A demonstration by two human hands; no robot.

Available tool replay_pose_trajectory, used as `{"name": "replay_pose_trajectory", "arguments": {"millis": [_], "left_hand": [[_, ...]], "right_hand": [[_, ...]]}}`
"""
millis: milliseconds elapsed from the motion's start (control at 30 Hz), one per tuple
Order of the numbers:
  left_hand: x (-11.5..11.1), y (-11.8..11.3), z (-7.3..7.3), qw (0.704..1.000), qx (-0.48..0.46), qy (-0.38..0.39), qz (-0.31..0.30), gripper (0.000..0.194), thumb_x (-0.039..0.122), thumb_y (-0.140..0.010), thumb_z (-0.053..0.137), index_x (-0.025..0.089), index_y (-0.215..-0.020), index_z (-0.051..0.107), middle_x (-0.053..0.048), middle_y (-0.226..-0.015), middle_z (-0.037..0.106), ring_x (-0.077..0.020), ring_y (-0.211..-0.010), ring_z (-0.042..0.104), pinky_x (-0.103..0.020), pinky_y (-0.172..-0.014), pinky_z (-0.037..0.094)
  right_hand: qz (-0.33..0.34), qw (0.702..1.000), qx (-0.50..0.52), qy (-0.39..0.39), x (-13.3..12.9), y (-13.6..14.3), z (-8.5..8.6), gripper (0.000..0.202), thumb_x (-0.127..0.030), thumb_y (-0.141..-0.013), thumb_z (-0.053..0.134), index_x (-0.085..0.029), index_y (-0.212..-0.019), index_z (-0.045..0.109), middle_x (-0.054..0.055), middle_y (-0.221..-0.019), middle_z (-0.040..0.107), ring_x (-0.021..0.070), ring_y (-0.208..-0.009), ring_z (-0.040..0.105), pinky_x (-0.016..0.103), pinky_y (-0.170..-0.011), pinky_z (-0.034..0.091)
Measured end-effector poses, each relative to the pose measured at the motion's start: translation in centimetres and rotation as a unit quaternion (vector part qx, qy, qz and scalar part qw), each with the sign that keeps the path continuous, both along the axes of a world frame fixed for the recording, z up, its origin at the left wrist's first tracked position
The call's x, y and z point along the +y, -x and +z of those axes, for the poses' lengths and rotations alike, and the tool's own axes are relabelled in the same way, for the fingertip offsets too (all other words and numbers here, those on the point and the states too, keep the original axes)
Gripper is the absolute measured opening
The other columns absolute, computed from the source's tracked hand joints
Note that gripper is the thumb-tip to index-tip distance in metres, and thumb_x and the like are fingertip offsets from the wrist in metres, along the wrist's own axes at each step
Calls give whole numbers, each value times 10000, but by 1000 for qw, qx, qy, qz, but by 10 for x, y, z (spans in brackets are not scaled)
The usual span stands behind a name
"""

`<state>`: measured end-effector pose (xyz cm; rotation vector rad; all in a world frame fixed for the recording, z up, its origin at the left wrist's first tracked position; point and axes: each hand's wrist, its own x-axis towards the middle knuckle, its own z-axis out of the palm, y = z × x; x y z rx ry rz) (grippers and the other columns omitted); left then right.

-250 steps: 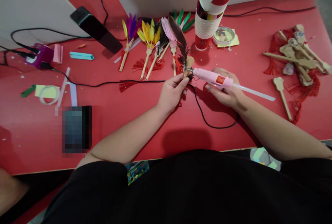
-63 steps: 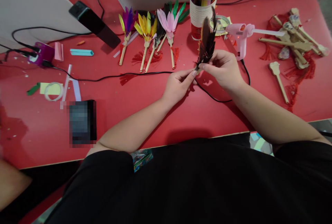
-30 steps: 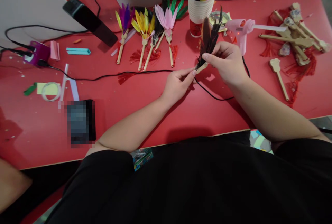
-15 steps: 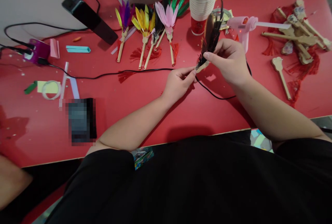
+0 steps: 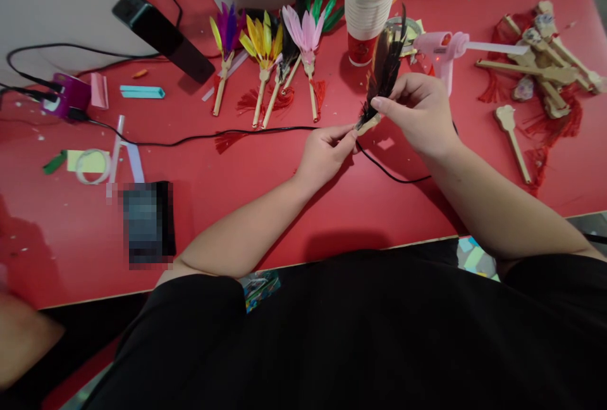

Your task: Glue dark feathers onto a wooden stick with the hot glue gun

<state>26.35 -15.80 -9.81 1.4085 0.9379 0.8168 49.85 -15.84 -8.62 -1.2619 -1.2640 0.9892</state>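
My left hand is closed on a pale wooden handle, pinching it between thumb and fingers. Dark black-brown feathers fan upward from its head. Thumb and fingers of my right hand pinch the base of these feathers, just above the wood. Beyond that hand stands a pink glue gun with a white stick in its back. Finished-looking feather fans lie to the left: a purple one, a yellow one and a pink one, with red tassels.
Stacked paper cups stand at the back. A pile of wooden handles with red tassels lies right, one loose handle nearer. Black cable crosses the red table. Left are a black box-shaped device, a purple plug block and a tape roll.
Both hands keep the same grip on the handle and feathers, almost unmoved. The view has shifted very slightly. At the lower left, another person's arm has moved a little.
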Motion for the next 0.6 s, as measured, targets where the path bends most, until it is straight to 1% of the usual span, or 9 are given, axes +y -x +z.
{"name": "replay_pose_trajectory", "arguments": {"millis": [67, 167, 267, 400, 467, 533, 600], "left_hand": [[0, 1, -1, 1000, -1, -2, -2, 393, 491, -1136, 861, 199, -879, 916, -6, -724, 742, -118, -646, 640, -238, -660, 554], [0, 1, -2, 1000, 5, -7, 6, 310, 463, -1136, 865, 198, -1013, 971, -4, -741, 753, -119, -654, 638, -232, -655, 551], [0, 0, -3, 1000, 14, -4, 15, 297, 478, -1128, 880, 203, -1131, 993, -16, -772, 795, -130, -680, 674, -230, -662, 569], [-1, -1, -3, 1000, 6, 6, 20, 342, 519, -1107, 901, 190, -1123, 992, -26, -803, 834, -128, -683, 703, -222, -654, 584], [-1, -1, -4, 1000, 4, 5, 17, 352, 526, -1104, 908, 185, -1131, 994, -23, -806, 839, -125, -684, 706, -224, -662, 596], [-1, 0, -5, 1000, 3, 1, 15, 346, 514, -1106, 912, 187, -1172, 999, -18, -800, 834, -125, -685, 705, -229, -680, 610], [-1, 0, -6, 1000, 3, -3, 15, 328, 490, -1114, 905, 190, -1206, 1003, -17, -799, 830, -126, -689, 704, -233, -690, 615]], "right_hand": [[-9, 1000, -3, 0, 1, 0, -3, 715, -825, -817, 1109, -341, -810, 582, 47, -758, 639, 330, -990, 703, 579, -872, 659], [-23, 1000, -2, -2, 2, 1, -7, 688, -757, -817, 1131, -329, -821, 592, 30, -780, 644, 318, -957, 739, 550, -856, 699], [0, 1000, 10, 9, 2, 4, -9, 609, -675, -829, 1144, -321, -867, 650, 16, -839, 695, 295, -948, 765, 518, -878, 737], [57, 998, 9, 18, -2, 6, -7, 517, -597, -806, 1164, -313, -941, 753, 23, -926, 769, 271, -903, 753, 508, -890, 742], [62, 998, -1, 14, -4, 6, -6, 507, -564, -775, 1176, -312, -939, 768, 21, -907, 761, 266, -878, 733, 504, -868, 732], [53, 998, -9, 14, -4, 5, -6, 502, -527, -752, 1183, -311, -926, 765, 16, -879, 746, 266, -869, 722, 493, -845, 725], [45, 999, -12, 13, -4, 4, -6, 484, -500, -752, 1180, -308, -917, 767, 16, -865, 742, 263, -859, 716, 483, -829, 718]]}}
